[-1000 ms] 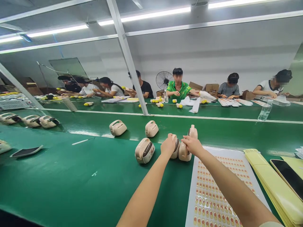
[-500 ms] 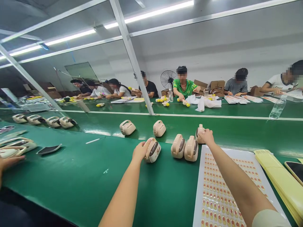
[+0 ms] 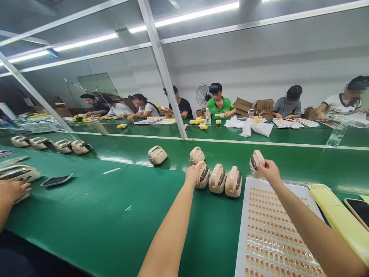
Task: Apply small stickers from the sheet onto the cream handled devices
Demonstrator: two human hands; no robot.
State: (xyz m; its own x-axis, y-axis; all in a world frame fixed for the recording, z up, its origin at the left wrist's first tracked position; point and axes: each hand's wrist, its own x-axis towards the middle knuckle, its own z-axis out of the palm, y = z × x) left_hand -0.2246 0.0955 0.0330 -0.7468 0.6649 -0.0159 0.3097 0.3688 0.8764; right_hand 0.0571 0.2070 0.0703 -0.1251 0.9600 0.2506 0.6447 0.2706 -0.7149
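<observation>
Grips one case (image 3: 204,178) in curled left fingers (image 3: 197,168) and another case (image 3: 256,161) in pinching right fingers (image 3: 265,165), probably light, stiff and slick, best taken by handle or sides.

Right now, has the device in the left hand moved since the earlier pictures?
Yes, rightward: the device in the left hand was roughly below the foot of the white post; now it is clearly right of it.
</observation>
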